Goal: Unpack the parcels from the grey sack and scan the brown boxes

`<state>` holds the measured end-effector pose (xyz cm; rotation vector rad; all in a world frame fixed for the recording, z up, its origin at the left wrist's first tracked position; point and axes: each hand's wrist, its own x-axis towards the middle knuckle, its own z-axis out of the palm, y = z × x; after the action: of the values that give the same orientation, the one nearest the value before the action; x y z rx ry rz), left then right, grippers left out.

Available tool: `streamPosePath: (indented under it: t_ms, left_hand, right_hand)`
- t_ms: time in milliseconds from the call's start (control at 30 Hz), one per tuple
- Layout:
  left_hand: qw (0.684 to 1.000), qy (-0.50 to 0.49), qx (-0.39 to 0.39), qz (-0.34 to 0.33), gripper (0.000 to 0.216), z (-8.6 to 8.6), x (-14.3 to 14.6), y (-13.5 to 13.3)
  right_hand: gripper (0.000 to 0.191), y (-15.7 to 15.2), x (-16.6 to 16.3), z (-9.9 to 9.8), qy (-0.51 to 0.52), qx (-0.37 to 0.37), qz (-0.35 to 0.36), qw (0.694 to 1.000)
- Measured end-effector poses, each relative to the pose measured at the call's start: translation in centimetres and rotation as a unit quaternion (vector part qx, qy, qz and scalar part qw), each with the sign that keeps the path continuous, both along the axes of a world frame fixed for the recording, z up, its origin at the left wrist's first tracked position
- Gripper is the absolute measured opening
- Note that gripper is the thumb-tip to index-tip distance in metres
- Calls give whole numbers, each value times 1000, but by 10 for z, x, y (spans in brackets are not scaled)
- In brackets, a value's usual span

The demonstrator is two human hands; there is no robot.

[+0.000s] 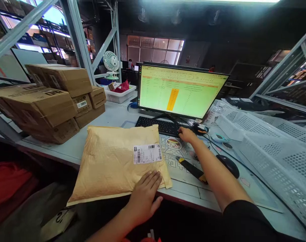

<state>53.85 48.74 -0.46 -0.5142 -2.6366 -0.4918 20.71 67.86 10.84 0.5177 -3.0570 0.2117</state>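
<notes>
A padded kraft mailer (112, 158), plump and tan, lies across the table's front edge with its near-left corner overhanging. On its right part is a white shipping label (148, 154) with barcodes. My left hand (146, 191) rests flat on the mailer's near edge below the label, fingers stretched out and holding nothing. Farther forward, my right hand (187, 135) is at the right end of the black keyboard (165, 127), its fingers bent down onto the keys. A yellow-and-black utility knife (192, 168) lies beside my right forearm.
A monitor (180, 92) showing a spreadsheet stands behind the keyboard. Cardboard boxes (49, 104) are stacked at the left. White perforated baskets (276, 161) line the right side. A black mouse (228, 165), its cable and a tape roll (218, 137) lie near my right arm.
</notes>
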Motion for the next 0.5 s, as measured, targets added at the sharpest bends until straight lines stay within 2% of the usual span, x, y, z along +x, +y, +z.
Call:
streamPosePath:
  t_ms: [300,500]
  left_hand:
    - [1000,-1,-10,-5,62,5,0,-1]
    - [1000,-6,-8,0,61,6,1,1]
  right_hand:
    - [35,-2,15,1,12,-14,-32,999]
    - [35,-1,30,-6,13,-13,-11,1000]
